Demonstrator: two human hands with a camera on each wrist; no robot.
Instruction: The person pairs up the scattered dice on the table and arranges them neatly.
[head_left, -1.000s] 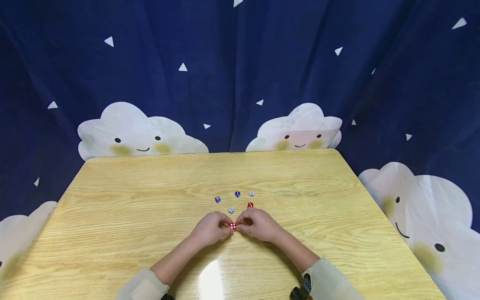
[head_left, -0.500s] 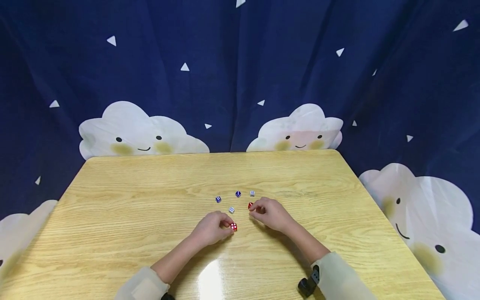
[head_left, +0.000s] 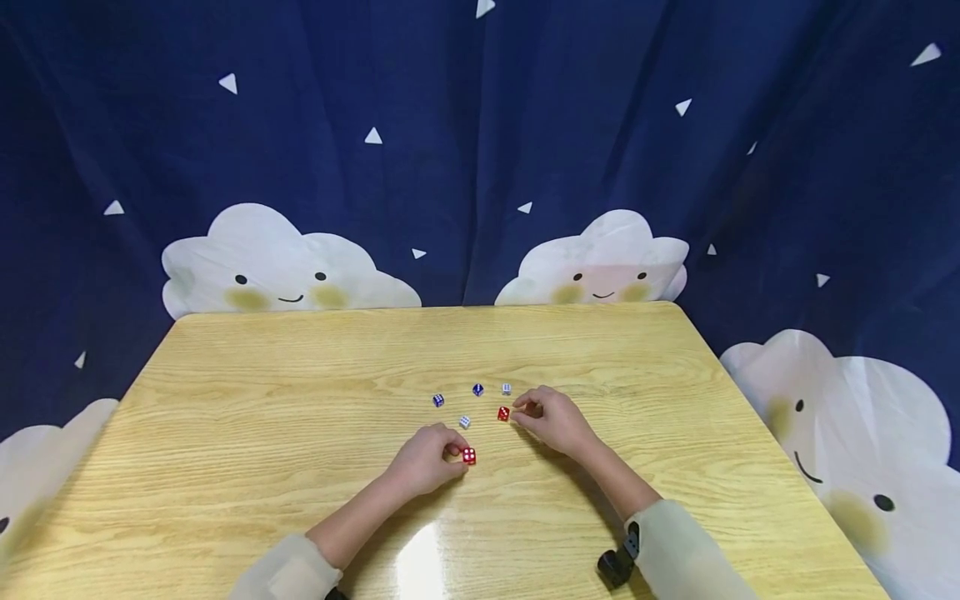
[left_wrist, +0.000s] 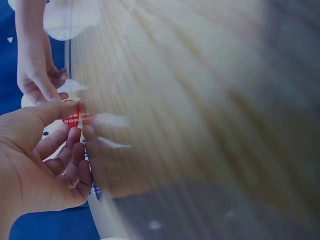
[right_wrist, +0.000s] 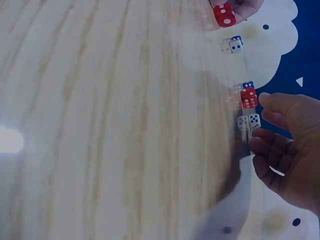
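Note:
In the head view my left hand (head_left: 429, 458) is low over the table, thumb and fingertips holding a red die (head_left: 469, 456) with white dots. The left wrist view shows the thumb (left_wrist: 52, 111) and index finger on either side of this die (left_wrist: 71, 119). Just right of a second red die (head_left: 503, 413) is my right hand (head_left: 553, 419), its thumb and fingers loosely bent and apart. In the right wrist view a small gap shows between the thumb (right_wrist: 280, 102) and that die (right_wrist: 248, 98).
Two blue dice, one at the left (head_left: 438, 401) and one farther back (head_left: 477, 389), lie on the wooden table (head_left: 300, 375). One white die (head_left: 506, 389) is behind the second red die; another white die (head_left: 465, 422) sits beyond the left hand. A dark blue curtain (head_left: 420, 167) hangs behind.
My right hand has left the red die at the left hand, moved right and away to the second red die, then drawn slightly back from it. My left hand has stayed in place.

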